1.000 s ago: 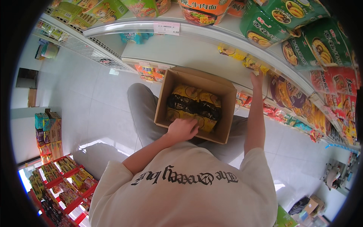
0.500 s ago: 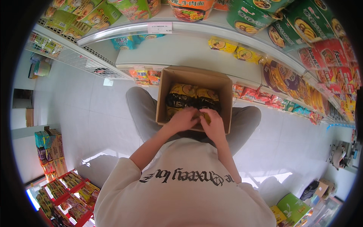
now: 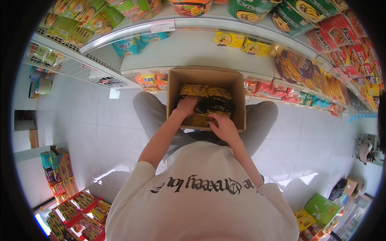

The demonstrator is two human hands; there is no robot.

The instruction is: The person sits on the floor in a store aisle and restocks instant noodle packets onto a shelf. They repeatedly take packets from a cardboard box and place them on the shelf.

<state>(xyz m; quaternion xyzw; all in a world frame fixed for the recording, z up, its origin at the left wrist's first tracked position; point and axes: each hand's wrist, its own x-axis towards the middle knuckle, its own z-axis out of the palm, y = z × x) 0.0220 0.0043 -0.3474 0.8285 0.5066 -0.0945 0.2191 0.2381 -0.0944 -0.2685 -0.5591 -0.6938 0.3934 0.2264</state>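
Note:
A brown cardboard box (image 3: 206, 73) sits between my bent legs with its top open. Inside lie several yellow-and-black instant noodle packets (image 3: 221, 104), packed side by side. My left hand (image 3: 187, 107) rests over the packets at the box's left side, fingers stretched forward across the black part. Nearer to me, my right hand (image 3: 223, 126) reaches over the box's near edge. Its thumb and fingers are bent around the edge of a near packet, whose lower part is hidden.
Beyond the box stands a store shelf (image 3: 181, 50) with blue packets (image 3: 126, 47) and yellow packets (image 3: 229, 39). Noodle tubs line the upper shelf; a price tag (image 3: 163, 26) hangs on its edge. Red display racks (image 3: 80, 209) stand behind left, a green carton (image 3: 321, 209) behind right.
My hands were together over the near packets; now they are apart. The left has moved forward and left onto the packets, while the right stays by the near edge. The view has shifted slightly.

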